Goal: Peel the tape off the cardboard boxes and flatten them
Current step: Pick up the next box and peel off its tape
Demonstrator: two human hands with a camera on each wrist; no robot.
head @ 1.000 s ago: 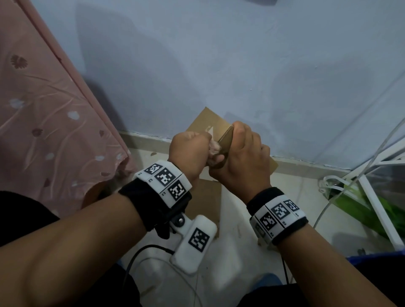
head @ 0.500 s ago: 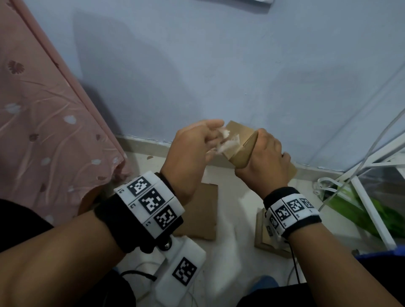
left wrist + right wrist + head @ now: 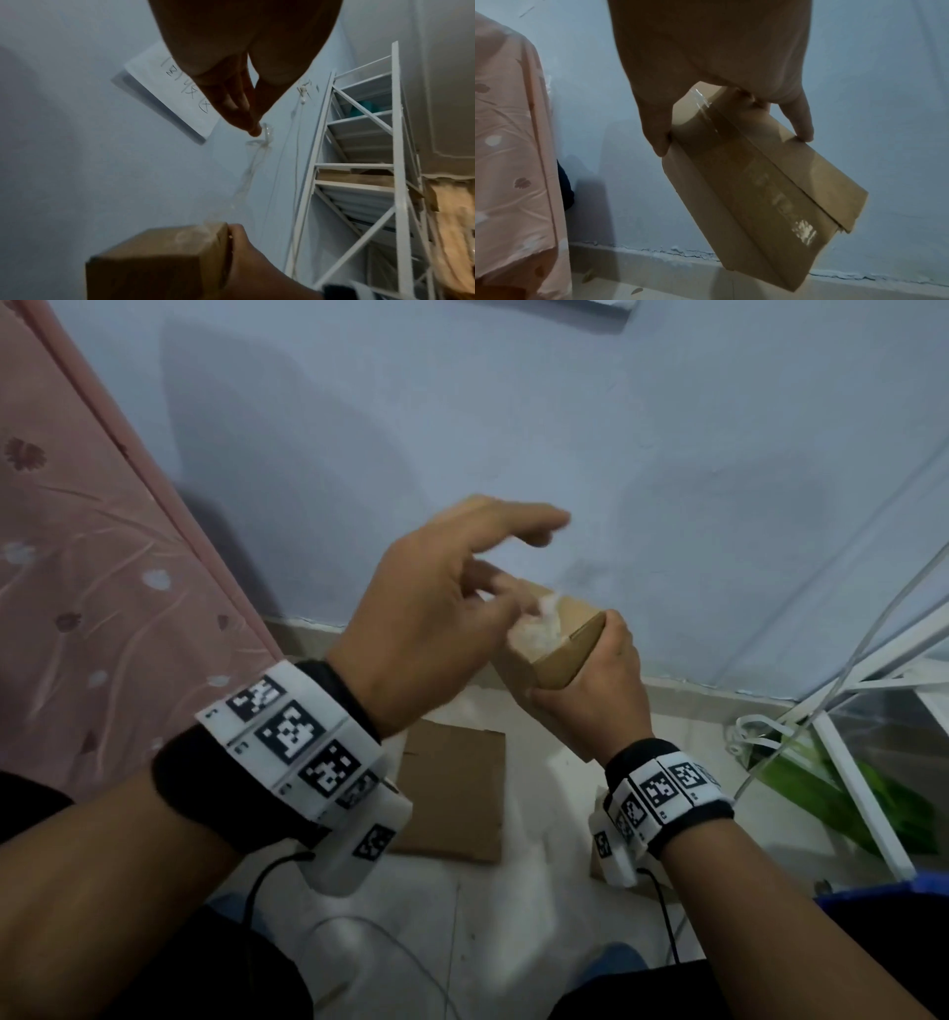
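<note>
A pale blue wall (image 3: 667, 454) fills the upper frame, with a pink curtain (image 3: 77, 557) at left and a white rack (image 3: 372, 182) at right. A flattened cardboard sheet (image 3: 452, 793) lies on the floor, lower centre. At mid-frame the right hand (image 3: 595, 690) grips the cardboard box (image 3: 757, 192), thumb and fingers wrapped round its end. Above it the left hand (image 3: 441, 603) pinches a clear tape strip (image 3: 254, 160) that trails down to the box.

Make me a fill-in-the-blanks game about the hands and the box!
1. The right hand holds a cardboard ____.
2. The left hand pulls a strip of clear ____ off it.
3. A flattened piece of cardboard lies on the ____.

Missing words: box, tape, floor.
</note>
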